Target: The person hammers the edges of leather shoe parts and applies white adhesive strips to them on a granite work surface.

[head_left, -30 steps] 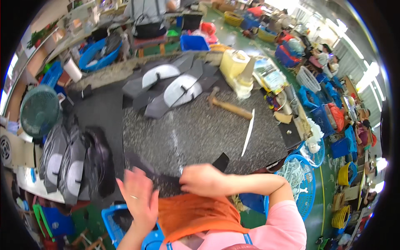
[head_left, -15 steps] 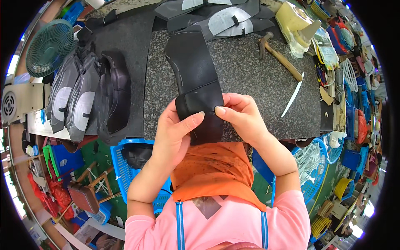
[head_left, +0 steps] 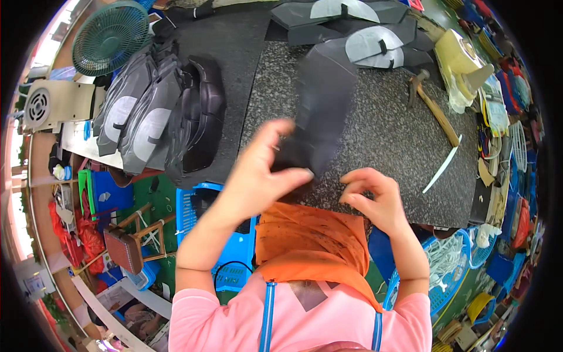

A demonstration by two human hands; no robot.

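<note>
A long black leather-like panel [head_left: 326, 97], smeared by motion, slants across the speckled stone slab [head_left: 387, 141]. My left hand [head_left: 258, 173] grips the panel's near end, its thumb lying over the lower edge and its fingers along the left side. Exactly how the fingers close under it is hidden. To the right of that end, my right hand [head_left: 378, 199] is apart from the panel. Its fingers are bent, with a gap between thumb and forefinger and nothing between them.
A hammer [head_left: 434, 108] and a thin white strip [head_left: 443, 170] lie on the slab's right, near a cream tape dispenser-like device [head_left: 460, 64]. Grey panels with white patches [head_left: 375, 47] sit at the back; more [head_left: 146, 108] are piled left. Blue baskets [head_left: 448, 276] stand below.
My right hand has let go of the panel and moved right. My left hand keeps hold as the panel shifts, and the head view has swung, sliding the bench rightward in the picture.
</note>
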